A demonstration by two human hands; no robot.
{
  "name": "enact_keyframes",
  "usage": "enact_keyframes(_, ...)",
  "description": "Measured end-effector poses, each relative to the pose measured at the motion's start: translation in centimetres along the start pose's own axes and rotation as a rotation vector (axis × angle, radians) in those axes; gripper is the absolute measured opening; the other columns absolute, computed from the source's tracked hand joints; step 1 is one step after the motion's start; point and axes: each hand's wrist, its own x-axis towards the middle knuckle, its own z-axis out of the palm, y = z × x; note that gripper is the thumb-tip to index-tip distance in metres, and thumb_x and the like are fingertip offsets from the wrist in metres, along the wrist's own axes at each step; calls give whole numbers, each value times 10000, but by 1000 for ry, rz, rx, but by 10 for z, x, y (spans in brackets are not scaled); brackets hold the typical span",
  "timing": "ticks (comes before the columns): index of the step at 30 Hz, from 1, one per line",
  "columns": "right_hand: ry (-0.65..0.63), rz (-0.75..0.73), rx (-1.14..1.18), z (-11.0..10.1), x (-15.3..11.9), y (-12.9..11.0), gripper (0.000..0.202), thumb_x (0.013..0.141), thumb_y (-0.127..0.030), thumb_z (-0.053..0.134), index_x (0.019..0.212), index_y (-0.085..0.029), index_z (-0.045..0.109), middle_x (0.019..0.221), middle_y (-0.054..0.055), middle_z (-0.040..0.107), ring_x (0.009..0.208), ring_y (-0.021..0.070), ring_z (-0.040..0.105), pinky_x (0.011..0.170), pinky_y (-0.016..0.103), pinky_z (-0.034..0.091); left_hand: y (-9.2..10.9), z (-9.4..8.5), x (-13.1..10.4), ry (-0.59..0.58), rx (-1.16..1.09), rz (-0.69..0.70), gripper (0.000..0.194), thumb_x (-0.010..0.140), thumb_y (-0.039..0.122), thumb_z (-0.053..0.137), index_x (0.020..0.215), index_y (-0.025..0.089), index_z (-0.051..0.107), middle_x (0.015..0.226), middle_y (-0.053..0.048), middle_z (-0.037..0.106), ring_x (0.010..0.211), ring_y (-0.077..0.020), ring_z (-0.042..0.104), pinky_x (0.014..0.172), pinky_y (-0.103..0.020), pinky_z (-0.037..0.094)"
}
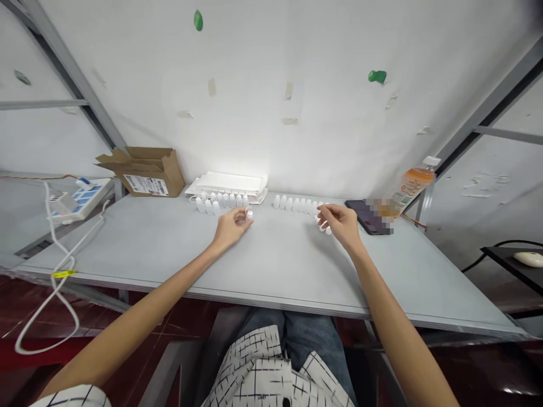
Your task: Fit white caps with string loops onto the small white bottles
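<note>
My left hand point(231, 229) is closed around a small white plastic bottle point(249, 215) between thumb and fingers, just above the table. A thin loop shows at the bottle's top. Behind that hand stands a cluster of similar small white bottles point(209, 206), upright in rows. My right hand point(343, 225) hovers at the right end of another row of white bottles point(294, 203). Its fingers are bent and look apart, close over several small white pieces point(326, 228), which they partly hide. Nothing held shows clearly in that hand.
A stack of white sheets or flat packs point(231, 182) lies against the wall. An open cardboard box point(150, 172) stands back left, beside a power strip point(82, 200) with a white cable point(63, 265). At right are a dark phone point(368, 217) and a bottle of orange drink point(409, 186).
</note>
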Motion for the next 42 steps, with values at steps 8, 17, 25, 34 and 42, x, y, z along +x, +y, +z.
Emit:
enact_keyframes(8, -13, -21, 3, -4, 0, -3, 323, 806, -439, 626, 822, -125, 701, 691, 53, 644, 549, 145, 614, 479, 266, 519, -10, -26, -1, 137, 402, -148, 254, 735, 396, 642, 898, 208, 592, 898, -31, 733, 856, -202, 676, 777, -291, 471)
enact_keyframes(17, 23, -27, 10, -14, 5, 3, 331, 794, -442, 636, 828, -121, 707, 647, 46, 636, 542, 153, 621, 486, 280, 540, -3, -28, -3, 67, 699, -317, 383, 749, 600, 578, 748, 219, 615, 816, -64, 714, 856, -292, 648, 705, -335, 416)
enact_keyframes(25, 96, -19, -27, -23, 8, 9, 315, 782, -433, 635, 821, -130, 714, 648, 50, 648, 544, 163, 641, 494, 286, 560, -11, -31, 6, -4, 909, -282, 519, 832, 616, 470, 629, 183, 670, 737, -151, 705, 825, -348, 658, 663, -370, 433)
enact_keyframes(34, 257, -45, -292, -37, 15, 25, 261, 796, -366, 573, 807, -143, 710, 722, 79, 701, 585, 200, 665, 569, 320, 550, -7, -35, 6, -96, 1044, -247, 582, 891, 603, 387, 693, 147, 690, 785, -199, 698, 839, -380, 657, 670, -378, 424)
enact_keyframes(42, 306, 9, -615, -53, 39, 33, 246, 761, -249, 568, 900, -172, 755, 837, 80, 749, 730, 234, 693, 739, 365, 516, 14, 2, -20, -251, 977, 21, 645, 913, 602, 343, 567, 169, 673, 681, -157, 683, 721, -316, 655, 613, -334, 365)
